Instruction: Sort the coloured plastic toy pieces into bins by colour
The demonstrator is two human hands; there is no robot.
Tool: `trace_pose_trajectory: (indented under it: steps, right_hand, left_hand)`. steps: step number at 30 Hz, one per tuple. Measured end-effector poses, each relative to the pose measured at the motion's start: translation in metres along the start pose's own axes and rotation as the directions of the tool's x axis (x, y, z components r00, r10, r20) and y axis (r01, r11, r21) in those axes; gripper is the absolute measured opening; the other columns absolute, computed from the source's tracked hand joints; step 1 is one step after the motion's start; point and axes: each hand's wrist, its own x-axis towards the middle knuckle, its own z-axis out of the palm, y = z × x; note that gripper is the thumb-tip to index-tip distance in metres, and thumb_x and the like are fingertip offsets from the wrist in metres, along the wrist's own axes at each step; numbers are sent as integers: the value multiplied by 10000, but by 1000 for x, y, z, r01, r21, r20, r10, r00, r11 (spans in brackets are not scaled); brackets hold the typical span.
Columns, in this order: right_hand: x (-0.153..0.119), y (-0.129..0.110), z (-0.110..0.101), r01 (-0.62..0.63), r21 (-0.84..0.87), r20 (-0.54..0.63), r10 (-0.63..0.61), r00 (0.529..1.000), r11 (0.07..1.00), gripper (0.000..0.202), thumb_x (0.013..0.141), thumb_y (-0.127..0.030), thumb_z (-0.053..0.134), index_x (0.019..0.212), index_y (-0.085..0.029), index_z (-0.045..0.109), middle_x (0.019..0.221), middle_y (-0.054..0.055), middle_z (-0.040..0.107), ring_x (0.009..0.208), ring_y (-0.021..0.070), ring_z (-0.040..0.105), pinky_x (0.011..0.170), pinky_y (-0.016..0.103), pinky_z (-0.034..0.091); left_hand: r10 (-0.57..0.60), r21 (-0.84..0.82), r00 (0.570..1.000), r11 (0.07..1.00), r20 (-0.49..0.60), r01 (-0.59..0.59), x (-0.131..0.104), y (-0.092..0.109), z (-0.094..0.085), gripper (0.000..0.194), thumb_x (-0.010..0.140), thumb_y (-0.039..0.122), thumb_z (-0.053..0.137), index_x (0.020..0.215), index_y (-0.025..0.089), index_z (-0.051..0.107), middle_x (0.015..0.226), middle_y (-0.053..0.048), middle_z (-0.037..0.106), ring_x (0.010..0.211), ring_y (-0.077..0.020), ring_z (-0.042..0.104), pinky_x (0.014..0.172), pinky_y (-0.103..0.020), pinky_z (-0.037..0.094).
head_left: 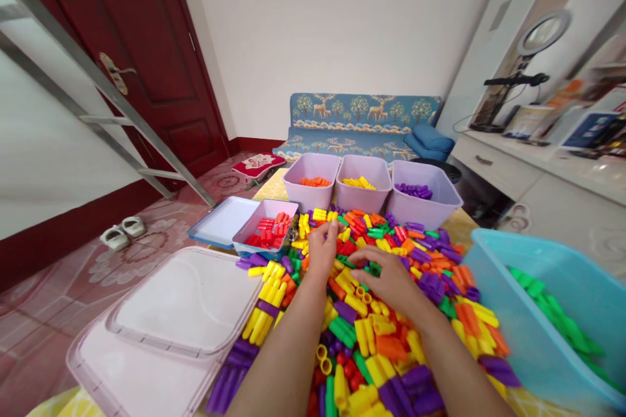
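Note:
Over the far middle of a big heap of loose plastic tube-shaped pieces (343, 332) is my left hand (323, 246). Its thumb points up and its fingers look curled in; whatever they may hold is hidden. Beside it, to the right, my right hand (386, 272) hangs low over the heap with thumb and fingers apart, close to some green pieces (374, 268). Joined yellow pieces (272, 283) lie left of my left forearm. The heap mixes yellow, orange, red, green and purple pieces, many stuck together in pairs or rows.
Behind the heap stand lilac bins with orange (313, 199), yellow (364, 201) and purple pieces (423, 208). A smaller box (243, 234) at left holds red ones. A blue tub (518, 313) with green pieces stands right. Clear lids (180, 303) lie left; a ladder (112, 94) leans beyond.

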Motion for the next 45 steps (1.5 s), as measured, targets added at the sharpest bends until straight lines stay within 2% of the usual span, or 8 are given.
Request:
trace_pose_trajectory:
  steps: [2, 5, 10, 16, 21, 27, 32, 45]
  right_hand:
    - [-1, -12, 6, 75, -40, 216, -65, 974, 996, 273, 733, -221, 683, 1001, -266, 706, 1060, 34, 677, 1011, 224, 589, 935, 384, 439]
    - [-2, -14, 15, 151, -195, 289, -91, 953, 969, 382, 728, -227, 690, 1099, -318, 681, 1248, 32, 601, 1160, 250, 506, 1010, 424, 371]
    - [-1, 12, 12, -29, -497, 49, 62, 997, 867, 320, 775, -152, 574, 1057, -244, 695, 1242, 67, 612, 1183, 266, 492, 1024, 450, 340]
    - [-2, 27, -6, -210, -576, -111, 179, 978, 790, 361, 796, -142, 531, 1124, -211, 665, 1203, 82, 637, 1134, 284, 523, 968, 443, 383]
    - [-4, 5, 2, 34, -432, 162, 41, 986, 901, 530, 705, -128, 560, 1217, -258, 609, 1307, 52, 569, 1228, 238, 459, 1078, 426, 266]
    - [-10, -9, 9, 93, -405, 389, 79, 918, 909, 642, 642, -187, 613, 1275, -279, 558, 1339, 83, 515, 1247, 284, 437, 1094, 478, 185]
    - [-4, -11, 9, 69, -509, 298, 100, 949, 858, 244, 682, -318, 671, 901, -212, 691, 939, 58, 631, 939, 245, 566, 854, 358, 391]
    - [-4, 9, 9, -153, -343, 71, 188, 980, 927, 179, 713, -171, 574, 789, -261, 708, 885, 14, 648, 795, 183, 618, 707, 280, 430]
  left_hand:
    - [-25, -37, 999, 999, -32, 24, 0, 0, -1, 436, 896, 453, 436, 842, 125, 718, 815, -83, 729, 804, -211, 667, 741, -315, 506]
    - [-34, -64, 999, 997, -39, 32, -1, 0, -1, 452, 898, 464, 426, 838, 121, 715, 823, -87, 730, 799, -204, 668, 739, -308, 510]
    - [-35, -84, 999, 996, -22, 33, 1, -2, 0, 471, 882, 504, 443, 811, 127, 715, 783, -78, 727, 770, -198, 668, 703, -288, 510]
    - [-51, -77, 999, 996, -8, 50, 0, -5, 2, 468, 895, 485, 425, 826, 126, 718, 795, -85, 729, 735, -187, 657, 676, -280, 503]
    - [-53, -82, 999, 995, -9, 52, 0, -3, 3, 455, 896, 468, 427, 828, 122, 714, 801, -93, 729, 732, -187, 655, 663, -277, 499]
    - [-61, -110, 998, 992, 4, 61, 1, -4, 3, 455, 894, 467, 425, 833, 122, 715, 773, -87, 723, 718, -186, 654, 658, -281, 502]
    - [-62, -92, 998, 994, 7, 62, 1, -7, 3, 460, 888, 482, 431, 817, 125, 713, 739, -80, 713, 697, -189, 647, 645, -284, 497]
    - [-47, -68, 998, 996, 40, 50, 2, -10, 4, 465, 878, 510, 445, 773, 138, 704, 707, -57, 696, 672, -180, 629, 636, -276, 477]
